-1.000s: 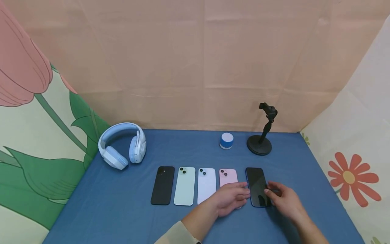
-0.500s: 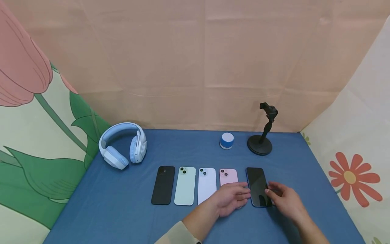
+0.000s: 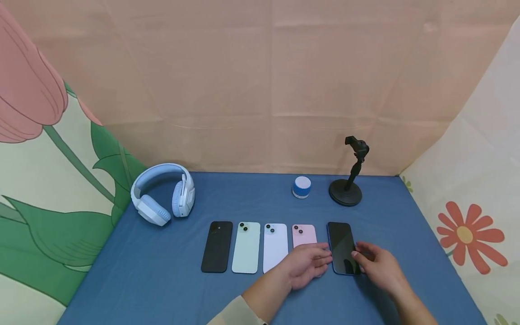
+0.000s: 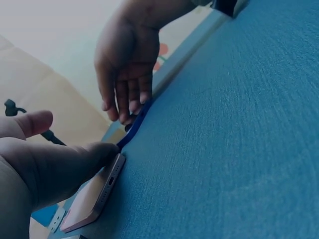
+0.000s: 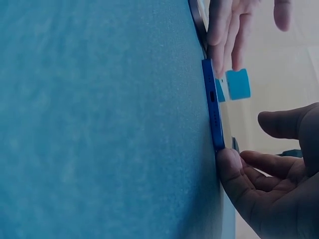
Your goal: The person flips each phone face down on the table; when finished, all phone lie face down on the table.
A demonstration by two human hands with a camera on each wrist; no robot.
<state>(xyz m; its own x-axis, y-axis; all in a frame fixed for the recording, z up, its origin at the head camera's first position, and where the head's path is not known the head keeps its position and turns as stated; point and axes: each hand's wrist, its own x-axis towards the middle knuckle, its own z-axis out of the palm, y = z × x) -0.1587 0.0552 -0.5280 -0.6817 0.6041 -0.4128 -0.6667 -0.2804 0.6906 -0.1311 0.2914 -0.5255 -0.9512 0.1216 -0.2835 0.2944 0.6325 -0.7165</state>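
A dark-screened smartphone (image 3: 342,248) with a blue frame (image 5: 213,104) lies face up at the right end of a row of phones. My left hand (image 3: 308,266), fingers extended, touches its left edge and covers the lower part of a pink phone (image 3: 304,234). On the opposite side my right hand (image 3: 378,267) has relaxed fingers at the phone's right edge. In the right wrist view a fingertip (image 5: 229,158) meets the lower corner, while the thumb (image 5: 279,124) stands apart. The left wrist view shows the left hand (image 4: 55,164) beside the blue frame, above the pink phone (image 4: 94,199).
Left of the pink phone lie a lavender phone (image 3: 275,247), a mint phone (image 3: 246,248) and a black phone (image 3: 217,247), backs up. Light blue headphones (image 3: 184,196), a blue-and-white round container (image 3: 302,187) and a black stand (image 3: 345,193) occupy the back of the blue-covered table (image 3: 162,280).
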